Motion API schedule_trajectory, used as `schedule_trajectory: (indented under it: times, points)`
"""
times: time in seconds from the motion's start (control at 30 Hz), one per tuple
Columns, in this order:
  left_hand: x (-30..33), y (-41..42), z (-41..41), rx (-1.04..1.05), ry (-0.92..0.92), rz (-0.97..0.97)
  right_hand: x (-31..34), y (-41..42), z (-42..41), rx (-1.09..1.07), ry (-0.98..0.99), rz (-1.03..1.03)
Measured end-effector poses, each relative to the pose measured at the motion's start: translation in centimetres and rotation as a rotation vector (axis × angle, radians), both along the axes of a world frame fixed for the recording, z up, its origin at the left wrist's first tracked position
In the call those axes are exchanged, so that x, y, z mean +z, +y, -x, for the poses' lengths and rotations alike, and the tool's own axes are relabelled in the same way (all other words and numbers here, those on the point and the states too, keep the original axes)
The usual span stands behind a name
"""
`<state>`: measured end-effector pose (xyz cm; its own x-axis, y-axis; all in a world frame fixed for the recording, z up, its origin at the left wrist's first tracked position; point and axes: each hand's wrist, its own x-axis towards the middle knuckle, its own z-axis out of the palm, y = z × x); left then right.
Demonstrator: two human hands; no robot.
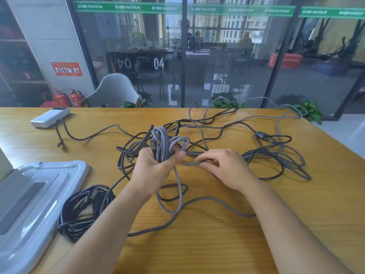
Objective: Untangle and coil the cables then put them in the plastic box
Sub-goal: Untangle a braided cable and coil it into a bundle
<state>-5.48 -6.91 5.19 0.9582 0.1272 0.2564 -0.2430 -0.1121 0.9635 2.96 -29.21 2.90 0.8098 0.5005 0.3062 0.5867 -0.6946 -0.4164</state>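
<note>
Grey braided cable (164, 144) partly looped into upright coils, gripped in left hand (153, 171); free strand (190, 163) running right from grip, pinched by right hand (225, 169). Loose tangle of grey and black cables (272, 155) sprawled beyond and right of grip. Coiled black cable (83, 210) below-left. Pale plastic box (29, 204) far left.

Cables (217, 139) on table (296, 224), lid (39, 194) left.

Soft daylight comes through the glass wall (227, 56) ahead of me, lighting the counter (217, 244) evenly and leaving only faint shadows under the cables (217, 209). The glass carries pale reflections and the room behind looks hazy. My wide lens bows the edges.
</note>
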Motion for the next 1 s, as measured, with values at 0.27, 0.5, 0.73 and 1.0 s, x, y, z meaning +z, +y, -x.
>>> schedule_trajectory:
  times: [0.27, 0.5, 0.73, 1.0]
  points:
    - [1.1, 0.0, 0.6, -0.019, -0.075, 0.009, 0.9, -1.2, -0.8, -0.216, -0.084, 0.013]
    - [1.9, 0.1, 1.1, 0.009, -0.132, 0.045, 0.8, -1.7, -1.1, -0.196, -0.09, -0.049]
    - [-0.3, -1.9, 0.6, -0.002, -0.03, -0.122, 1.6, 0.9, 0.6, 0.109, -0.124, -0.243]
    - [-0.3, -2.4, 0.6, -0.001, -0.098, -0.087, 1.8, 2.2, 2.4, 0.253, 0.24, -0.745]
